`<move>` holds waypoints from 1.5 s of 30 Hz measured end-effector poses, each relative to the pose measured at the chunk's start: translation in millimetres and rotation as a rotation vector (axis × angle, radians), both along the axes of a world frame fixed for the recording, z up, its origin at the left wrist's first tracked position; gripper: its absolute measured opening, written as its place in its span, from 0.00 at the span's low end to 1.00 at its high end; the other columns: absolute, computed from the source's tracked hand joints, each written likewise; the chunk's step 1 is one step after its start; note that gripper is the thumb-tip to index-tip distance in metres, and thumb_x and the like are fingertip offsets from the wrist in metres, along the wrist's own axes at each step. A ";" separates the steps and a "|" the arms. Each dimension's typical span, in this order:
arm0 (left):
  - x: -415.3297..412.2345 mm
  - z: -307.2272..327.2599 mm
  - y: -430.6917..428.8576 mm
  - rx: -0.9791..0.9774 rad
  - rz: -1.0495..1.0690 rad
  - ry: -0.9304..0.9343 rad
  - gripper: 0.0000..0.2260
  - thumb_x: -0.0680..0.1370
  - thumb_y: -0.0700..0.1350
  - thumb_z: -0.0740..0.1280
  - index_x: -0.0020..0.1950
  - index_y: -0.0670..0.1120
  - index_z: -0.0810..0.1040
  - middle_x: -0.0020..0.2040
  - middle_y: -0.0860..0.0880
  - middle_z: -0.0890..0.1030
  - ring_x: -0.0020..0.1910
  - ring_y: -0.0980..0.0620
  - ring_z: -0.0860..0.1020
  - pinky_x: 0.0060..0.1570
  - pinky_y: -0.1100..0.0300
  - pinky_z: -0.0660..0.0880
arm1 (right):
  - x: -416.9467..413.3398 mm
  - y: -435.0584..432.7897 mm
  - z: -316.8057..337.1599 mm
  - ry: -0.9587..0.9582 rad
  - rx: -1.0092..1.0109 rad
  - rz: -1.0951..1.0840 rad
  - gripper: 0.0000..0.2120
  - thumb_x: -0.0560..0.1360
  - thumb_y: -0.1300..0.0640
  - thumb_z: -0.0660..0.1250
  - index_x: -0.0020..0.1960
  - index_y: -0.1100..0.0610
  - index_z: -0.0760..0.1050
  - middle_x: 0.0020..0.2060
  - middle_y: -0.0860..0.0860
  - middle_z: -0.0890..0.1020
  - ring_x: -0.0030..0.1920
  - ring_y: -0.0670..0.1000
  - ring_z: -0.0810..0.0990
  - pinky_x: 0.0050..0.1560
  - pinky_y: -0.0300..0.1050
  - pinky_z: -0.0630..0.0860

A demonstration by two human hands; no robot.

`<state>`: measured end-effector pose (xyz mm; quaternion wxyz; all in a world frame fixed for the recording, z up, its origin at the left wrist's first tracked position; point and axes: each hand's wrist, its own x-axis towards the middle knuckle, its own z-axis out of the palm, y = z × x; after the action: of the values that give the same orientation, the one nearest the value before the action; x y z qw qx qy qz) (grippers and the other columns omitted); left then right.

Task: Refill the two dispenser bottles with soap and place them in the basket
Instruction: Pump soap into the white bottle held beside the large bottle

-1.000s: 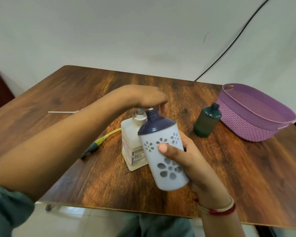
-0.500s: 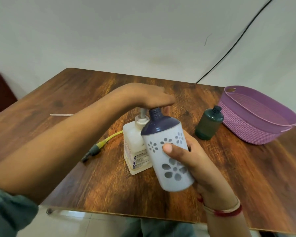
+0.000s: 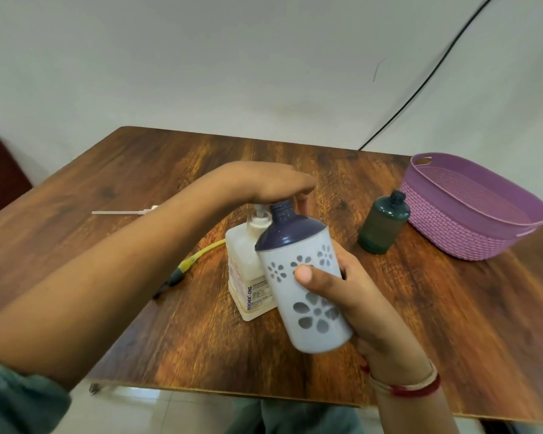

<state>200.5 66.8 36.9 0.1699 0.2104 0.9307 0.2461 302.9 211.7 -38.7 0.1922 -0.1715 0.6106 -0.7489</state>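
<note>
The left hand (image 3: 264, 183) is pressing flat on the pump bottle (image 3: 248, 264); the right hand (image 3: 342, 289) is gripping the tilted flowered bottle (image 3: 304, 286), whose narrow neck risks missing soap.

left hand (image 3: 264, 183): flatter on pump | pump (image 3: 259, 216): risen since 1 s ago

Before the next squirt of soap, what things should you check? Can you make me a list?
1. Flowered bottle held firmly in the right hand: ok.
2. Its neck open, cap off: ok.
3. Neck sits under the pump spout of the soap bottle: cannot tell, the left hand hides it.
4. Left hand on top of the pump: ok.
5. Soap level inside the flowered bottle: cannot tell.
6. Green bottle uncapped and upright beside the purple basket, waiting: ok.
</note>
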 end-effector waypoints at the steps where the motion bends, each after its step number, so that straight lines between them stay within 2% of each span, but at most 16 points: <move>1: 1.0 -1.6 0.0 0.006 0.009 -0.021 0.19 0.83 0.48 0.49 0.47 0.43 0.77 0.42 0.55 0.79 0.53 0.46 0.78 0.55 0.54 0.72 | 0.3 0.0 -2.3 -0.007 0.001 -0.006 0.17 0.62 0.51 0.74 0.51 0.47 0.79 0.44 0.54 0.85 0.41 0.51 0.85 0.37 0.41 0.79; 5: -2.5 4.9 2.1 -0.128 -0.009 -0.020 0.20 0.82 0.51 0.50 0.48 0.44 0.79 0.50 0.48 0.81 0.54 0.46 0.77 0.57 0.53 0.71 | 0.6 1.3 -2.8 -0.003 0.027 -0.041 0.21 0.62 0.51 0.74 0.54 0.50 0.77 0.45 0.54 0.85 0.42 0.52 0.85 0.38 0.42 0.79; 7: -4.7 7.3 2.2 -0.152 -0.012 0.050 0.20 0.82 0.52 0.51 0.48 0.45 0.80 0.49 0.49 0.80 0.50 0.50 0.77 0.53 0.54 0.70 | 0.0 2.7 1.1 0.018 0.028 -0.044 0.19 0.62 0.51 0.75 0.52 0.47 0.79 0.45 0.54 0.85 0.42 0.52 0.85 0.39 0.41 0.79; 9: -4.6 3.5 -0.8 -0.087 0.005 0.099 0.20 0.82 0.51 0.50 0.46 0.45 0.79 0.47 0.50 0.80 0.49 0.49 0.77 0.52 0.54 0.70 | -0.1 3.1 2.2 0.029 0.031 -0.032 0.18 0.63 0.51 0.74 0.52 0.46 0.79 0.46 0.54 0.85 0.43 0.52 0.85 0.39 0.41 0.79; 13: 1.7 -6.7 -4.7 -0.044 0.072 0.072 0.22 0.82 0.50 0.49 0.48 0.42 0.79 0.51 0.45 0.80 0.53 0.45 0.77 0.60 0.47 0.71 | 2.1 0.8 -2.4 0.017 0.017 0.004 0.17 0.64 0.52 0.74 0.53 0.46 0.79 0.46 0.54 0.85 0.43 0.52 0.85 0.40 0.42 0.79; 16: 2.7 -0.3 -2.8 -0.063 0.077 0.100 0.21 0.81 0.52 0.50 0.47 0.42 0.79 0.50 0.44 0.80 0.51 0.45 0.77 0.59 0.46 0.71 | 4.5 -0.5 -0.8 0.015 0.001 0.000 0.17 0.63 0.51 0.74 0.52 0.46 0.79 0.45 0.53 0.85 0.42 0.51 0.85 0.39 0.41 0.79; 20: 0.4 6.1 -0.6 -0.054 0.060 0.159 0.19 0.81 0.52 0.52 0.45 0.45 0.79 0.46 0.48 0.80 0.50 0.47 0.77 0.55 0.52 0.72 | 4.1 1.7 4.6 0.022 -0.008 -0.012 0.19 0.63 0.51 0.74 0.54 0.47 0.79 0.45 0.54 0.85 0.42 0.52 0.85 0.39 0.41 0.79; 24: 1.2 -5.1 -3.0 0.056 0.106 0.067 0.18 0.81 0.49 0.53 0.46 0.43 0.79 0.49 0.45 0.82 0.52 0.45 0.79 0.59 0.47 0.72 | 4.7 1.2 -0.9 0.005 0.012 -0.024 0.20 0.63 0.51 0.74 0.54 0.48 0.78 0.45 0.54 0.85 0.42 0.52 0.85 0.39 0.42 0.79; 27: -0.9 -3.7 -4.9 0.019 0.151 0.187 0.16 0.79 0.52 0.56 0.46 0.45 0.79 0.46 0.48 0.82 0.46 0.49 0.78 0.52 0.51 0.74 | 5.3 -0.5 -4.4 -0.010 0.010 -0.028 0.20 0.62 0.51 0.74 0.54 0.47 0.78 0.45 0.54 0.85 0.42 0.52 0.85 0.38 0.42 0.79; 30: -1.2 4.2 -4.2 -0.062 0.102 0.324 0.14 0.78 0.54 0.57 0.39 0.48 0.75 0.40 0.50 0.77 0.39 0.52 0.74 0.40 0.55 0.71 | 4.3 0.1 -0.5 0.004 0.001 -0.036 0.21 0.62 0.51 0.75 0.55 0.48 0.78 0.46 0.55 0.85 0.43 0.53 0.85 0.39 0.42 0.79; 31: -0.3 5.1 -4.0 -0.065 0.081 0.306 0.15 0.78 0.54 0.57 0.38 0.48 0.75 0.40 0.50 0.77 0.39 0.51 0.74 0.41 0.55 0.70 | 3.9 0.0 1.0 0.011 -0.002 -0.035 0.21 0.63 0.51 0.74 0.55 0.48 0.78 0.46 0.55 0.85 0.43 0.53 0.85 0.39 0.42 0.79; 35: 2.7 -4.3 -5.6 0.016 0.130 0.076 0.17 0.80 0.51 0.55 0.46 0.44 0.81 0.49 0.45 0.81 0.51 0.46 0.78 0.58 0.47 0.72 | 4.1 0.1 -2.4 0.003 0.009 -0.031 0.20 0.62 0.52 0.75 0.54 0.48 0.78 0.45 0.54 0.85 0.42 0.52 0.85 0.38 0.42 0.79; 37: 1.8 -6.4 -5.6 0.002 0.138 0.060 0.17 0.80 0.50 0.55 0.48 0.42 0.80 0.50 0.44 0.81 0.52 0.45 0.78 0.59 0.46 0.72 | 4.5 0.9 -4.8 -0.015 0.007 -0.043 0.20 0.61 0.51 0.75 0.53 0.48 0.78 0.45 0.55 0.85 0.42 0.53 0.85 0.38 0.42 0.79; 39: 1.8 -1.7 -4.0 -0.036 0.122 0.058 0.17 0.80 0.51 0.55 0.48 0.42 0.79 0.48 0.45 0.81 0.50 0.45 0.78 0.57 0.48 0.73 | 4.9 1.6 -4.4 -0.012 0.006 -0.049 0.20 0.61 0.51 0.75 0.53 0.48 0.78 0.45 0.56 0.85 0.42 0.53 0.85 0.38 0.42 0.79; 43: -0.6 6.1 -0.1 -0.123 0.086 0.187 0.14 0.79 0.54 0.56 0.42 0.47 0.76 0.42 0.49 0.78 0.40 0.52 0.74 0.40 0.57 0.69 | 2.2 3.1 0.1 0.013 0.011 -0.030 0.18 0.62 0.51 0.74 0.51 0.45 0.79 0.44 0.54 0.85 0.41 0.52 0.85 0.38 0.41 0.79; 45: -2.6 1.8 0.0 -0.084 0.085 0.135 0.13 0.79 0.54 0.56 0.41 0.51 0.75 0.44 0.51 0.78 0.43 0.53 0.75 0.44 0.57 0.70 | 1.5 4.1 -1.2 0.020 0.016 -0.026 0.19 0.62 0.51 0.75 0.53 0.46 0.79 0.45 0.55 0.85 0.42 0.53 0.85 0.38 0.41 0.79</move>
<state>197.9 66.8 38.6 0.1051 0.1795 0.9577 0.1991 304.4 215.8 -39.9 0.1778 -0.1694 0.6206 -0.7447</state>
